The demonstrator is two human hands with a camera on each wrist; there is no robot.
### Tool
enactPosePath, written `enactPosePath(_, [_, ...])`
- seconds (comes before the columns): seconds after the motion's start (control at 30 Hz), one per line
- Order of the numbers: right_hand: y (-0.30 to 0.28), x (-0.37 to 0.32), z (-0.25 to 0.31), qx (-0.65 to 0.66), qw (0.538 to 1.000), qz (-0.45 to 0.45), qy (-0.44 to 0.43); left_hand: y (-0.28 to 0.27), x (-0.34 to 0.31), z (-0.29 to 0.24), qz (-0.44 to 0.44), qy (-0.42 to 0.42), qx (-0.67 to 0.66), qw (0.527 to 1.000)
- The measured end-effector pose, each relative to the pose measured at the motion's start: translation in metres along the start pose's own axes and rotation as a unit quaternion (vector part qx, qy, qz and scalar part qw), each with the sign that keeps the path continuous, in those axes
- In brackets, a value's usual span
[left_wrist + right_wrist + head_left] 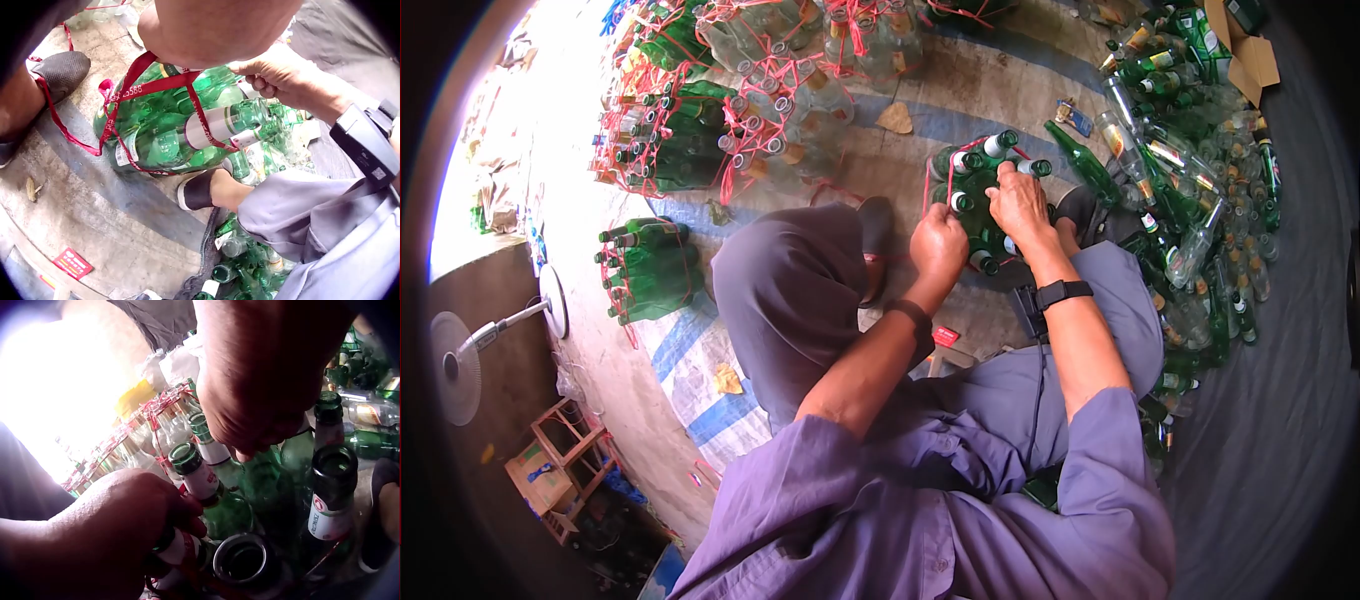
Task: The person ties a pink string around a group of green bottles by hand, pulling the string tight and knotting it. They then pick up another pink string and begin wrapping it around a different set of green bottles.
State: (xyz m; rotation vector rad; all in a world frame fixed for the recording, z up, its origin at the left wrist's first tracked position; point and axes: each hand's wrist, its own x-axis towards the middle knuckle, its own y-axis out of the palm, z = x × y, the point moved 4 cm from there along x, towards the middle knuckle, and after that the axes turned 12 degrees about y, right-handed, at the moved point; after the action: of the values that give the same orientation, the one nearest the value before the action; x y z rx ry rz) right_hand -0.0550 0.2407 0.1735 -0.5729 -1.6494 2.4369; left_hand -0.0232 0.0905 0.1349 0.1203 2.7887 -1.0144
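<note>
A bundle of upright green glass bottles stands on the floor between the person's feet. A printed red ribbon runs around and across it, lying over white-labelled necks. My left hand, fingers curled, grips the ribbon at the near left side of the bundle. Over the middle of the bundle is my right hand, its fingers bent down among the bottle necks. In the left wrist view the right hand's fingers are curled beside the bottles; I cannot tell what they hold.
Tied bundles of clear bottles and green bottles stand at the left. Loose bottles pile up on the right. A striped sheet covers the floor. A fan and a wooden stool stand far left.
</note>
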Motion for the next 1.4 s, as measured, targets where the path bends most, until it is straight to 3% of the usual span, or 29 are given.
enactPosePath(0.27, [0.001,0.001,-0.004,0.010,1.000,-0.017,0.005,-0.001,0.000,-0.001,0.008,-0.002,0.001,1.000])
enactPosePath(0.43, [-0.002,-0.004,-0.006,0.041,0.995,0.000,0.094,-0.001,0.000,-0.001,0.007,-0.003,-0.009,1.000])
enactPosePath(0.7, [-0.036,-0.031,-0.004,-0.022,0.993,0.014,0.112,0.015,0.004,0.019,0.020,-0.015,-0.035,0.999])
enactPosePath(0.83, [-0.048,-0.057,0.001,-0.010,0.996,-0.007,0.084,0.022,0.007,0.023,-0.013,0.048,-0.084,0.995])
enactPosePath(1.07, [-0.077,-0.090,0.033,0.099,0.995,-0.026,0.019,0.032,0.019,0.040,0.009,0.053,-0.142,0.988])
enactPosePath(1.1, [-0.082,-0.093,0.039,0.129,0.991,-0.009,0.019,0.046,0.019,0.043,0.085,-0.015,-0.505,0.859])
enactPosePath(1.13, [-0.094,-0.097,0.048,0.131,0.991,0.020,0.028,0.050,0.018,0.040,0.108,-0.052,-0.592,0.797])
enactPosePath(1.17, [-0.091,-0.107,0.052,0.130,0.984,-0.117,-0.036,0.047,0.015,0.040,0.114,-0.043,-0.587,0.800])
enactPosePath(1.23, [-0.093,-0.113,0.062,0.140,0.985,-0.081,-0.065,0.032,0.009,0.040,0.067,0.070,-0.344,0.934])
enactPosePath(1.27, [-0.095,-0.118,0.064,0.138,0.985,-0.048,-0.089,0.026,0.005,0.039,0.046,0.104,-0.268,0.957])
enactPosePath(1.33, [-0.124,-0.133,0.066,0.146,0.981,-0.009,-0.126,0.025,0.002,0.037,0.035,0.157,-0.207,0.965])
enactPosePath(1.4, [-0.145,-0.147,0.050,0.200,0.966,-0.074,-0.149,0.028,0.004,0.033,0.014,0.239,-0.133,0.962])
